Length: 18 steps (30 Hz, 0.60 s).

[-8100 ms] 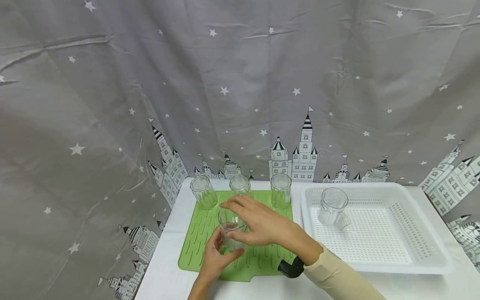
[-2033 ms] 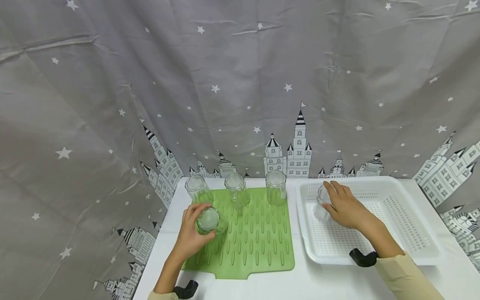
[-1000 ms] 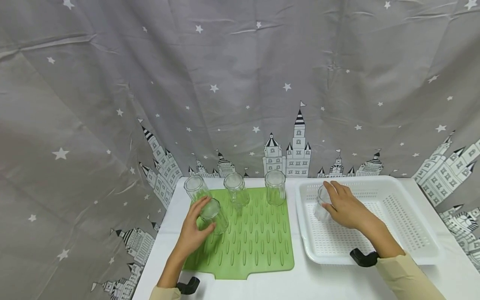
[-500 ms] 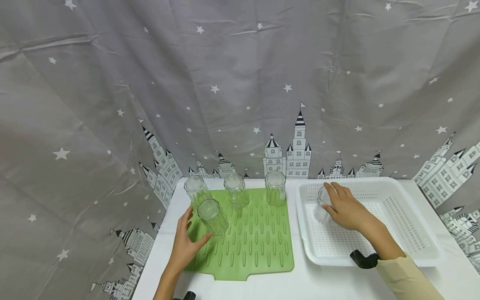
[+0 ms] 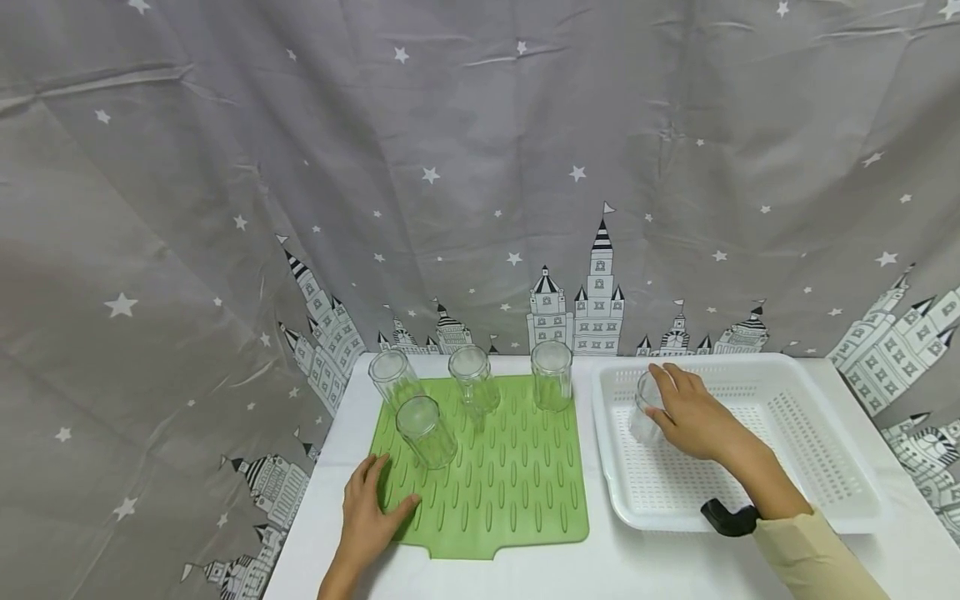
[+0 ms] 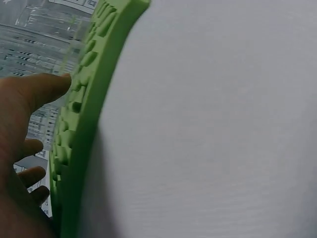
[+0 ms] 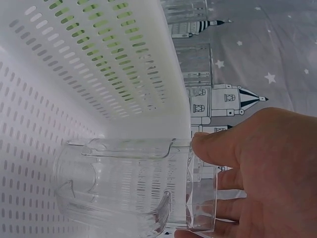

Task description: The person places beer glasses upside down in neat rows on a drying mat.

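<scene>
My right hand (image 5: 693,421) grips a clear glass mug (image 7: 124,183) near its upper rim, thumb on one side and fingers on the other, as the right wrist view shows. That mug stands in the left part of the white basket (image 5: 821,454); in the head view my hand partly covers it. My left hand (image 5: 367,517) is at the left front edge of the green drying mat (image 5: 517,492), thumb and fingers spread, holding nothing. Just beyond it a glass mug (image 5: 427,433) stands on the mat, apart from the fingers.
Along the mat's back edge stand a left glass (image 5: 395,379), a middle glass mug with a handle (image 5: 476,383) and a right glass (image 5: 551,379). A white-covered table (image 5: 450,579) lies beneath. Behind hangs a grey curtain (image 5: 465,133) printed with castles and stars.
Both hands were earlier around a mug over the mat. My left hand has since let go of it at mid-left and drawn back toward the front. My right hand has gone to the basket's mug.
</scene>
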Available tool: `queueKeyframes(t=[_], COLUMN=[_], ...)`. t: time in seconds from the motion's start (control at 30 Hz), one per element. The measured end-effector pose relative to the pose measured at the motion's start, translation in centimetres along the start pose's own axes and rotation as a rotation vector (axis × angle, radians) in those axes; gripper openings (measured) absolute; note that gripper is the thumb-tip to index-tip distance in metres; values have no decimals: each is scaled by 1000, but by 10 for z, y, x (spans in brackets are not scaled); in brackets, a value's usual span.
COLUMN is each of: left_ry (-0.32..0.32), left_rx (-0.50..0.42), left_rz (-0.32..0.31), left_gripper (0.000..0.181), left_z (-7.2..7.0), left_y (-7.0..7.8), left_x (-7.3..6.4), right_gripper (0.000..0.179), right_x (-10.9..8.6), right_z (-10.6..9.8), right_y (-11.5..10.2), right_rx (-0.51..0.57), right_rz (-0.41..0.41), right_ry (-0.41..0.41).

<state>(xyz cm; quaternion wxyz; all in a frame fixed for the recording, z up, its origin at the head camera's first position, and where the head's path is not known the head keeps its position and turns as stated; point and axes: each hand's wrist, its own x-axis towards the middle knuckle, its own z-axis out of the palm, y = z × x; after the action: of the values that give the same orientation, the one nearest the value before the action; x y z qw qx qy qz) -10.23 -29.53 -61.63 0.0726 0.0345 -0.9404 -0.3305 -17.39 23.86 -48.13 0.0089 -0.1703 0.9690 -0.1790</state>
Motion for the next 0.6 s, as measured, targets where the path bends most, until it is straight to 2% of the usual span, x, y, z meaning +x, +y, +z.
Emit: queueKeyframes(t=[0.1,0.33,0.6], left_ry=[0,50,22], left_rx=[23,37,30], left_rz=[10,74,48], left_gripper=[89,74,74], left_z=[3,7,8], left_y=[-1,-1,-2], left_x=[-2,-4,-3], right_gripper=[68,68,68], right_x=[0,-1,0], right_z=[0,0,0], right_y=[-1,-2,-1], right_rx=[1,-1,5], right_rz=[-1,-5,-6], right_ry=[3,9,8])
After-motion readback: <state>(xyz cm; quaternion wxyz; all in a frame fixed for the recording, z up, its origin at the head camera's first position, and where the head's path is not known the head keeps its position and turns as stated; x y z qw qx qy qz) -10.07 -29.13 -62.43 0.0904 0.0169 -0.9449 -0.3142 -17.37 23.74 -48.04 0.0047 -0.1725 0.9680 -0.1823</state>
